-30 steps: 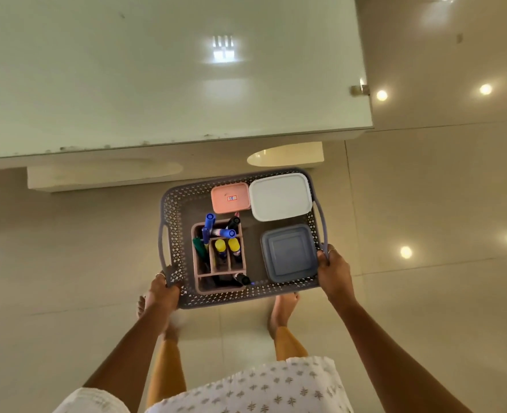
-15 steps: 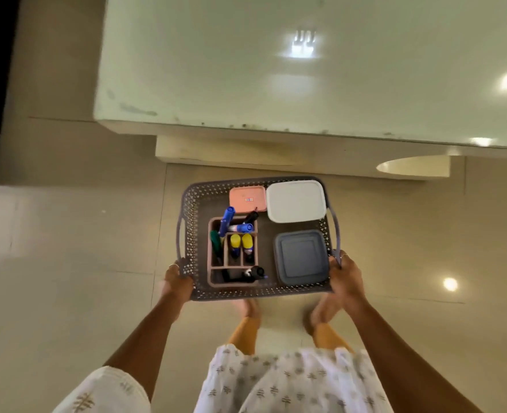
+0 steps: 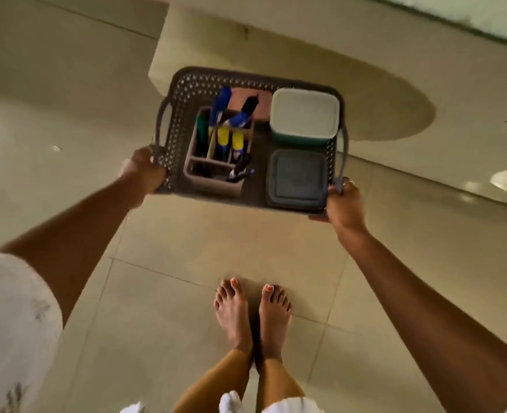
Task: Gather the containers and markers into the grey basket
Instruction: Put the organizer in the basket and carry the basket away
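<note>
I hold the grey perforated basket point(image 3: 183, 87) in the air above the tiled floor. My left hand point(image 3: 141, 171) grips its near left corner and my right hand point(image 3: 344, 204) grips its near right corner below the handle. Inside stand a pink divided holder point(image 3: 213, 181) full of markers point(image 3: 223, 135), a white-lidded green container point(image 3: 304, 114), a grey-lidded container point(image 3: 297, 177) and a pink box point(image 3: 262, 107) partly hidden behind the markers.
Beige floor tiles lie below, with my bare feet point(image 3: 252, 311) together near the bottom centre. A pale table base point(image 3: 306, 49) stands on the floor just beyond the basket. The glass tabletop edge point(image 3: 484, 16) crosses the top right corner.
The view has swung down and left, so the tabletop slid to the top right. The basket has tilted and sits farther from my body. Both hands keep their grip.
</note>
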Available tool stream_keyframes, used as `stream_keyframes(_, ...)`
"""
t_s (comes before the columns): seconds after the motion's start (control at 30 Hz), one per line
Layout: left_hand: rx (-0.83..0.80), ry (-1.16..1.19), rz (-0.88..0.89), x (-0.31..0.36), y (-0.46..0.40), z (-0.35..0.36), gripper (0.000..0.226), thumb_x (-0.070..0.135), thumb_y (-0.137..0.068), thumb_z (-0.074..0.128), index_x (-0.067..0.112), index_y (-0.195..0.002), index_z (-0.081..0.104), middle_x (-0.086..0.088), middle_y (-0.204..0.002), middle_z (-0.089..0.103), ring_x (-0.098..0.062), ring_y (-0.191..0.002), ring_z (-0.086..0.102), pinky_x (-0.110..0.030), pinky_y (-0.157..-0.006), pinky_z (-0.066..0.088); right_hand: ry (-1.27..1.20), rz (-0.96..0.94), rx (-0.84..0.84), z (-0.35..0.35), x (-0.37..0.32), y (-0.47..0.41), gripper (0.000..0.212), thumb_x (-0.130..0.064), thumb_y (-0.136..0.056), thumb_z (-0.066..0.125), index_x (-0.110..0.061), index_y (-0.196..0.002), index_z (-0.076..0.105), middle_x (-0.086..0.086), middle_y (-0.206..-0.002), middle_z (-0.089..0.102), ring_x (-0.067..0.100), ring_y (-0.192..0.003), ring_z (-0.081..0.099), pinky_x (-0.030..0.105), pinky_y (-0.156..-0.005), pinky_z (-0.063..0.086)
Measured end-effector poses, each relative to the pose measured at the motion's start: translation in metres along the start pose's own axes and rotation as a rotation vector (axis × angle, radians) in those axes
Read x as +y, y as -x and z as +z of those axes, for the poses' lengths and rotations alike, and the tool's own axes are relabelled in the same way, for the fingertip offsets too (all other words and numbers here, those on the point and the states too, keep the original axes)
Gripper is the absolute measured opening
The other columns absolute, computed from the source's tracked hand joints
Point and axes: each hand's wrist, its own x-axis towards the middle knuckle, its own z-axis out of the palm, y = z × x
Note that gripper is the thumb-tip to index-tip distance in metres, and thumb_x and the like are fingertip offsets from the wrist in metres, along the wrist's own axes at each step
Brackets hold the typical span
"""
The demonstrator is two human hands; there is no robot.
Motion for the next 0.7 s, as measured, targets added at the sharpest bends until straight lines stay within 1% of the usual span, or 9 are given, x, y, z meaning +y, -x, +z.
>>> stream_keyframes(0.1,0.1,0.007,-0.038,-0.024,0.088,0.033,0.051,0.026,-0.088,0.053,0.013,-0.134,0.034,-0.013,-0.136,0.044,-0.03,-0.124,0.046,-0.041,-0.102,0.044,-0.028,-0.066,0.02,0.01,-0.011,-0.038,0.023,-0.002,-0.089,0.038,-0.012,-0.099,0.055,0.014,-0.106,0.061,0.035,-0.082,0.068,0.051,-0.061,0.059)
stream_keyframes(0.13,0.038,0.057,0.031,-0.02,0.058,0.038,0.052,0.026,-0.089,0.054,0.014,-0.134,0.032,-0.013,-0.137,0.042,-0.029,-0.126,0.043,-0.038,-0.104,0.041,-0.043,-0.086,0.019,0.011,-0.014,-0.048,0.025,0.001,-0.089,0.038,-0.009,-0.104,0.056,0.014,-0.11,0.06,0.034,-0.084,0.068,0.049,-0.059,0.06)
stream_keyframes(0.17,0.182,0.165,0.001,-0.021,0.059,0.043,0.055,0.026,-0.089,0.055,0.014,-0.135,0.028,-0.014,-0.139,0.039,-0.028,-0.128,0.04,-0.036,-0.106,0.039,-0.057,-0.097,0.019,0.013,-0.017,-0.057,0.026,0.002,-0.09,0.037,-0.008,-0.107,0.055,0.014,-0.113,0.06,0.033,-0.085,0.068,0.047,-0.056,0.06)
stream_keyframes(0.23,0.157,0.003,0.063,-0.007,0.053,0.047,0.056,0.025,-0.091,0.052,0.012,-0.139,0.025,-0.016,-0.144,0.037,-0.029,-0.131,0.038,-0.037,-0.11,0.034,-0.103,-0.131,0.012,0.018,-0.024,-0.073,0.024,0.002,-0.092,0.037,-0.009,-0.107,0.053,0.012,-0.114,0.058,0.031,-0.086,0.067,0.04,-0.053,0.06)
stream_keyframes(0.37,0.052,0.083,0.084,-0.024,0.02,0.068,0.07,0.013,-0.061,0.081,0.004,-0.119,0.041,-0.029,-0.111,0.064,-0.043,-0.096,0.065,-0.046,-0.079,0.055,-0.135,-0.168,0.02,0.029,-0.039,-0.102,0.019,0.0,-0.092,0.035,-0.01,-0.1,0.049,0.014,-0.119,0.057,0.033,-0.092,0.067,0.04,-0.056,0.061)
stream_keyframes(0.43,0.04,0.079,0.109,-0.028,0.015,0.08,0.047,0.019,-0.072,0.059,0.004,-0.113,0.042,-0.03,-0.101,0.068,-0.044,-0.085,0.068,-0.048,-0.071,0.057,-0.182,-0.168,0.017,0.033,-0.048,-0.116,0.02,0.0,-0.091,0.034,-0.009,-0.101,0.049,0.014,-0.12,0.057,0.035,-0.093,0.066,0.042,-0.055,0.061)
stream_keyframes(0.57,0.139,-0.024,0.173,-0.019,0.013,0.069,0.041,0.034,-0.081,0.033,0.005,-0.109,0.043,-0.03,-0.097,0.067,-0.045,-0.081,0.067,-0.048,-0.068,0.056,-0.246,-0.145,0.015,0.034,-0.068,-0.143,0.023,0.004,-0.09,0.033,-0.008,-0.104,0.047,0.014,-0.126,0.051,0.038,-0.099,0.06,0.04,-0.052,0.06)
stream_keyframes(0.63,0.04,-0.052,0.227,-0.021,0.017,0.072,0.055,0.048,-0.096,0.016,0.003,-0.106,0.045,-0.032,-0.093,0.067,-0.046,-0.077,0.067,-0.049,-0.065,0.055,-0.256,-0.14,0.002,0.034,-0.073,-0.154,0.028,0.003,-0.09,0.035,-0.003,-0.114,0.048,0.017,-0.131,0.05,0.039,-0.102,0.06,0.038,-0.054,0.06)
stream_keyframes(0.7,0.023,-0.049,0.176,-0.017,0.03,0.077,0.079,0.062,-0.093,0.005,-0.001,-0.102,0.052,-0.031,-0.091,0.066,-0.044,-0.074,0.067,-0.047,-0.063,0.054,-0.286,-0.146,-0.019,0.034,-0.075,-0.157,0.032,-0.003,-0.091,0.042,-0.002,-0.123,0.046,0.016,-0.13,0.051,0.036,-0.103,0.061,0.035,-0.058,0.061)
